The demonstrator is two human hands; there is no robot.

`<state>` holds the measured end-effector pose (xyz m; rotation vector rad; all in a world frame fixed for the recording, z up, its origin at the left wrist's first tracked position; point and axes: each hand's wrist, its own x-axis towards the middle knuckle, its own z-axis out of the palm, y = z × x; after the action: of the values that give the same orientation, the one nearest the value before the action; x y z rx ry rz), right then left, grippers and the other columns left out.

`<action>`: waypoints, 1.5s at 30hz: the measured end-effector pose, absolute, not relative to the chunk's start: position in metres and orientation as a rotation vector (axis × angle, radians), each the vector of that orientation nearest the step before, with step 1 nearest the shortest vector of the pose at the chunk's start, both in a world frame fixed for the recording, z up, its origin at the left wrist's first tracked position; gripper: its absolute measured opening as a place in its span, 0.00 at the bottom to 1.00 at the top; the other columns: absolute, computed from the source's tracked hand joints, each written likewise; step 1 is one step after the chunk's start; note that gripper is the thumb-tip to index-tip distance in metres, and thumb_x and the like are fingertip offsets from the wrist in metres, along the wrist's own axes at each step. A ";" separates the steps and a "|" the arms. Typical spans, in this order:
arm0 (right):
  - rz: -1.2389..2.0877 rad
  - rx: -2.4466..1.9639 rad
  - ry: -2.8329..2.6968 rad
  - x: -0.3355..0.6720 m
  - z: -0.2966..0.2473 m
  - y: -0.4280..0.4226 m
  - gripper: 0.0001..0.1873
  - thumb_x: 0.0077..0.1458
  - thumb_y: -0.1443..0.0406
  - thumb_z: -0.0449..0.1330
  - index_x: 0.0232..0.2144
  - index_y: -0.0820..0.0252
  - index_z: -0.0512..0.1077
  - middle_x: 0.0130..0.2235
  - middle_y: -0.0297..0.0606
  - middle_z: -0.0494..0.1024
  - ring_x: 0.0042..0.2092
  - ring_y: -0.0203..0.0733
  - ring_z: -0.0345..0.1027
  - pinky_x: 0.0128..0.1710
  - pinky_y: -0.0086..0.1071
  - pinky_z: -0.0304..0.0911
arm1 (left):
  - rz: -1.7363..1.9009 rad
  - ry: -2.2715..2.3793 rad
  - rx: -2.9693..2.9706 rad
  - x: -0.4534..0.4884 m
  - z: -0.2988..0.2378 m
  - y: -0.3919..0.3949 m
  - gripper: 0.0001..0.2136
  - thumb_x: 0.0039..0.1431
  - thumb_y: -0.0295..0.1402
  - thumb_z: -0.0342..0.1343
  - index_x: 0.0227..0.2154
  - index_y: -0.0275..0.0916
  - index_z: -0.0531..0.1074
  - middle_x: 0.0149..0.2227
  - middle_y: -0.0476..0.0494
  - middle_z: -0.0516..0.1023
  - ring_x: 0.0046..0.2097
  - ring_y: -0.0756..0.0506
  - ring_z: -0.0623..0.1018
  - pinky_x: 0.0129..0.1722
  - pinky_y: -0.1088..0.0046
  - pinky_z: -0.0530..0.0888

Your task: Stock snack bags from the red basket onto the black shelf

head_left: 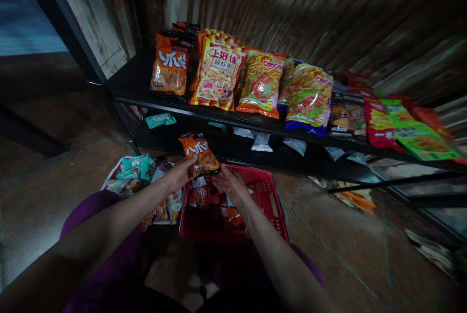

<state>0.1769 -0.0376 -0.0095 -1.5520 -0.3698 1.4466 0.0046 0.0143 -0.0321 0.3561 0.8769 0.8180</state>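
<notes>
My left hand and my right hand both grip one orange snack bag, held above a red plastic basket on the floor. The left fingers pinch the bag's lower left edge. The right fingers hold its lower right corner. Inside the basket lie more orange snack packets. Straight ahead, a black shelf carries a matching orange bag at its left end, then a row of yellow, orange and blue chip bags.
A white tray with teal and mixed packets sits on the floor left of the basket. A lower shelf level holds small white sachets and a teal packet. Red and green bags fill the shelf's right end. Tiled floor surrounds me.
</notes>
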 end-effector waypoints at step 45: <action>1.491 -1.243 -0.470 0.133 0.003 -0.044 0.21 0.30 0.61 0.73 0.23 0.59 0.65 0.25 0.26 0.73 0.29 0.32 0.70 0.34 0.29 0.67 | 0.892 0.748 0.369 0.008 -0.011 0.011 0.11 0.54 0.35 0.59 0.38 0.34 0.74 0.35 0.41 0.80 0.36 0.46 0.79 0.37 0.72 0.74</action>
<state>0.1325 -0.0436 0.0025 -1.2426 -0.4698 1.4907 0.0079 0.0111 -0.0109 0.3693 0.7479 0.8917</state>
